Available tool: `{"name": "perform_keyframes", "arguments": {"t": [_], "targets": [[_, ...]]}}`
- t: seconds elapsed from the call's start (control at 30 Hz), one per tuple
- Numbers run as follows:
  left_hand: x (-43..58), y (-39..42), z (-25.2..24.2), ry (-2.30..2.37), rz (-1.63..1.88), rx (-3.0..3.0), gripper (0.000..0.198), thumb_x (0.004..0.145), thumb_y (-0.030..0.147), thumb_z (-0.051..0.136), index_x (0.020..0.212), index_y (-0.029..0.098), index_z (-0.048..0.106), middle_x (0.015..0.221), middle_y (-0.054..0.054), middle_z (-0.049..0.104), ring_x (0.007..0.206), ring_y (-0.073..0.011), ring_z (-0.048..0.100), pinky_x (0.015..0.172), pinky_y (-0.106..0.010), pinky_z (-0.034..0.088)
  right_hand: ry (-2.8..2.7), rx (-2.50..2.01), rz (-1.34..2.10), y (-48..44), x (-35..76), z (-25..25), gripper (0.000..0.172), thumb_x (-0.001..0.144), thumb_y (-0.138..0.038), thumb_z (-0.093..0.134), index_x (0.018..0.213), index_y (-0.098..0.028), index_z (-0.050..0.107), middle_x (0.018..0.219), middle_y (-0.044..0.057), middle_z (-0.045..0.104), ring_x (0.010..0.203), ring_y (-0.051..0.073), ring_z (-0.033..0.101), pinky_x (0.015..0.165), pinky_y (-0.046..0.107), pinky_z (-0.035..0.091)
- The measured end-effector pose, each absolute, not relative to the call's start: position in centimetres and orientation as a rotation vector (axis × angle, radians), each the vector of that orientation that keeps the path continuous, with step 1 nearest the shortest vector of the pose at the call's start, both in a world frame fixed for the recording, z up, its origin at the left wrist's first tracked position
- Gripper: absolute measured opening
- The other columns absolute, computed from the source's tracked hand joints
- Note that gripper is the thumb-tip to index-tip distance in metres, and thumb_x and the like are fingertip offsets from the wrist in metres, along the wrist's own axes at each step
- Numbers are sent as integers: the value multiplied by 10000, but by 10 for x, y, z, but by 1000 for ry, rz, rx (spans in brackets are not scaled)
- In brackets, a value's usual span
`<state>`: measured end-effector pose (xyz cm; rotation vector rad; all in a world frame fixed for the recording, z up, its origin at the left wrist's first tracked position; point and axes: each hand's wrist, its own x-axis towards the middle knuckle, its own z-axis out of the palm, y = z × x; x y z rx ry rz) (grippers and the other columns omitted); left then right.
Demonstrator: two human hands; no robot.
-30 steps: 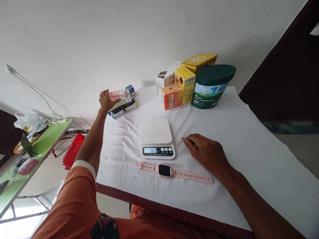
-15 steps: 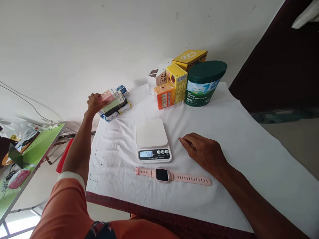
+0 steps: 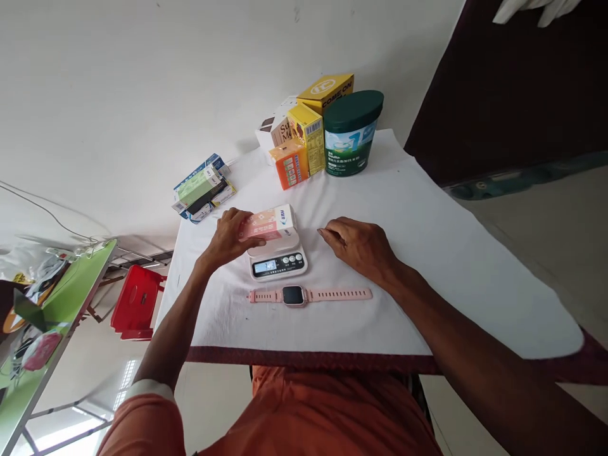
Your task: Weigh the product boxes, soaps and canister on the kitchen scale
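My left hand point(image 3: 232, 237) grips a pink and white carton point(image 3: 268, 223) by its left end, over the platform of a white kitchen scale point(image 3: 280, 265). Whether the carton rests on the platform or hovers just above it I cannot tell. The scale's lit display is too blurred to read surely. Just right of the scale, my right hand point(image 3: 363, 247) lies on the white cloth with its fingers curled together; anything inside them is hidden. In front of the scale a pink-strapped smartwatch point(image 3: 294, 296) is stretched out flat.
Small cartons point(image 3: 202, 190) are piled at the back left. Along the wall stand an orange box point(image 3: 289, 166), a tall yellow box point(image 3: 311, 142), a white box, another yellow box and a green-lidded tub point(image 3: 352, 139). A red stool point(image 3: 137, 301) and a green table point(image 3: 71, 304) are at left.
My left hand has brought the pink carton from the pile at the back left to the scale. My right hand stays beside the scale. The view has shifted.
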<state>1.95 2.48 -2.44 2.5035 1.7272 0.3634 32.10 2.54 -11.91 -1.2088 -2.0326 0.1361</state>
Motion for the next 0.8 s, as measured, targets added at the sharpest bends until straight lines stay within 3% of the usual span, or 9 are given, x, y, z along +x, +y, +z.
{"name": "perform_keyframes", "arguments": {"t": [0.3, 0.43, 0.6, 0.8], "targets": [[25, 23, -39, 1743, 274, 2516, 620, 834, 610, 784, 1291, 228, 612, 1189, -106, 625, 1139, -317, 570, 970, -486, 463, -2029, -1253, 138, 28, 321, -119, 390, 1016, -337, 463, 687, -194, 614, 677, 64, 659, 581, 151, 493, 580, 301, 282], [24, 17, -31, 1740, 520, 2453, 714, 826, 623, 789, 1392, 259, 553, 1308, -121, 612, 1236, -322, 582, 1043, -508, 475, -2043, -1254, 138, 29, 320, -121, 402, 1024, -345, 458, 681, -195, 606, 679, 62, 661, 588, 153, 498, 588, 300, 294], [29, 4, -24, 1781, 1010, 2328, 527, 935, 579, 684, 1347, 268, 576, 1308, -103, 639, 1212, -270, 640, 1063, -466, 508, -2040, -1263, 144, 30, 321, -124, 424, 1029, -379, 453, 673, -201, 601, 675, 65, 661, 585, 157, 492, 585, 304, 292], [27, -8, -26, 1826, 1017, 2314, 462, 956, 532, 669, 1328, 272, 581, 1288, -100, 655, 1203, -274, 649, 1048, -478, 526, -2030, -1250, 163, 31, 321, -124, 393, 1019, -367, 472, 684, -206, 602, 683, 64, 669, 588, 160, 503, 591, 304, 304]]}}
